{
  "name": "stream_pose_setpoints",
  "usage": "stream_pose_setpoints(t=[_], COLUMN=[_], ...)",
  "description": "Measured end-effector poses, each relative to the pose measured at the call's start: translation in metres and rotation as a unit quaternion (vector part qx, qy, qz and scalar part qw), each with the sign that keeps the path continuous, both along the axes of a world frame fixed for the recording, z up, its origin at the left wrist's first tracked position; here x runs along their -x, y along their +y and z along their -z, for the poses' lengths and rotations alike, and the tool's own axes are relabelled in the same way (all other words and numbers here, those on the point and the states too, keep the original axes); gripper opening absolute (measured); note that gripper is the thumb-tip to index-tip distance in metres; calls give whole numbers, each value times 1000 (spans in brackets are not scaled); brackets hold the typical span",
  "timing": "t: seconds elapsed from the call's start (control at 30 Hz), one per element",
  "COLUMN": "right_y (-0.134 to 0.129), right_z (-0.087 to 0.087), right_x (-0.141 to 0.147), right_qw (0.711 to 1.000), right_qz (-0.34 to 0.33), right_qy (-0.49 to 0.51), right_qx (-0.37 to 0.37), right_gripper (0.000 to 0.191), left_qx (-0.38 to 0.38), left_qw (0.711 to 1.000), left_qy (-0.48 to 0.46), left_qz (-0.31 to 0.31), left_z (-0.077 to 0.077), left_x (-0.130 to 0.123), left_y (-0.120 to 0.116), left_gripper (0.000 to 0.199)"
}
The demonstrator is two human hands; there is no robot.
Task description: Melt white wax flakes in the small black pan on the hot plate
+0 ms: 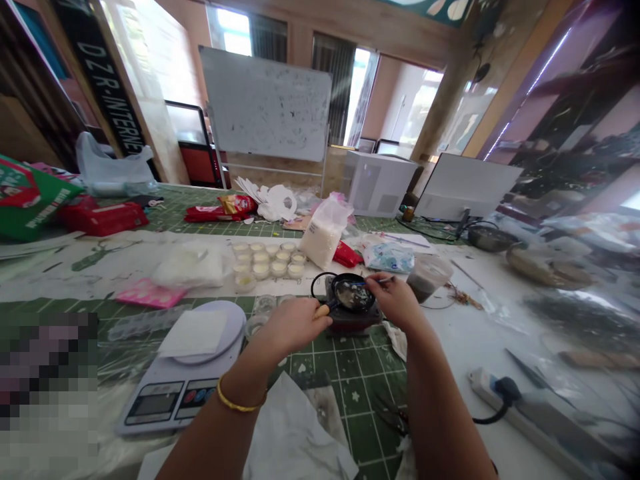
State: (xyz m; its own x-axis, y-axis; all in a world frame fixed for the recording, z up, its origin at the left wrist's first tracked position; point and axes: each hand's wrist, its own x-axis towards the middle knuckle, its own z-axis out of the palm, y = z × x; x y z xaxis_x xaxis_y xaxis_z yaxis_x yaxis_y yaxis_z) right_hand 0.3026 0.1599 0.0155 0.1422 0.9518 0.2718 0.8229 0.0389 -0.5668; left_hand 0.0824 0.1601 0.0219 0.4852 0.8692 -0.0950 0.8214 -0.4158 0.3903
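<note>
Small black pan sitting on a little burner mid-table, gripped by its wooden handle in left hand. Right hand pinched around a thin stick poking into the pan. Kitchen scale off left, cluster of small cups behind.

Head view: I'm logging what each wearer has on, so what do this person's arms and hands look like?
Both forearms are bare, no sleeves or gloves in view. The left hand has a thin gold bangle at its wrist. The right hand shows no rings or watch.
</note>
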Motion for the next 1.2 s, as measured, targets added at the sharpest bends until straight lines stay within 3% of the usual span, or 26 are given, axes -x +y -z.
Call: stream_pose_setpoints(t=[0.1,0.23,0.3,0.5,0.7,0.87,1.0,1.13,1.2], right_y=[-6,-15,-14,-15,-23,-20,-22,-22,-21], right_z=[-3,-13,-12,-10,-20,-13,-13,-13,-13], right_x=[1,-6,-5,7,4,10,13,18,21], right_qw=[998,996,995,998,998,1000,999,997,997], right_qz=[-60,37,56,-48,39,-26,-25,-47,-37], right_qy=[12,-77,-84,-1,23,5,-19,-55,-60], right_qx=[32,41,20,29,-50,11,-33,-2,-22], right_gripper=[30,31,30,25,21,25,31,30,30], left_qx=[5,5,3,-1,4,9,8,6,8], left_qw=[1000,1000,1000,1000,1000,1000,1000,1000,1000], left_qy=[4,8,7,3,9,12,13,15,17], left_qz=[-1,2,7,0,0,9,7,2,2], left_z=[2,4,4,3,2,0,-3,-5,-5], left_x=[-1,-1,0,0,4,5,5,5,5], left_y=[0,2,2,1,3,2,-1,-3,-3], left_gripper=[37,38,38,36,33,31,31,29,29])
